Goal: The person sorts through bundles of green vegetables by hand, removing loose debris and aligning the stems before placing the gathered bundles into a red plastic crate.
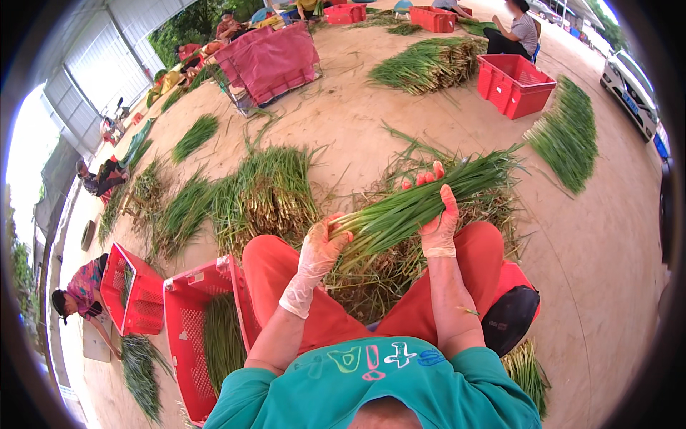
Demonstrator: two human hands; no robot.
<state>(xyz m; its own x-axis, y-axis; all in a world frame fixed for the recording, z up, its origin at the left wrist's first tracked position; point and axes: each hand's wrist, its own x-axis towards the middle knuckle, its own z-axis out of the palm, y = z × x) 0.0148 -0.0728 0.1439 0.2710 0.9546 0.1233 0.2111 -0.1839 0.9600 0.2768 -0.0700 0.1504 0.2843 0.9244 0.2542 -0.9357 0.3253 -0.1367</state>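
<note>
A bundle of long green leafy stalks, like garlic chives (407, 214), lies slantwise across both hands above my knees. My left hand (321, 241), in a thin translucent glove, grips the pale stem ends. Gloved too, my right hand (440, 214) is closed around the leafy part, thumb on the near side and fingertips showing beyond it. Under the bundle, between my legs, is a heap of loose leaves and dry trimmings (370, 279). A larger pile of the same stalks (268, 193) rests on the ground beyond my left knee.
Beside my left leg stands a red plastic crate (185, 343) with stalks inside. Another red crate (517, 86) and a spread of stalks (568, 134) are at the upper right. A person (86, 295) bends by a tilted crate at the left. A pink-covered cart (273, 59) stands ahead.
</note>
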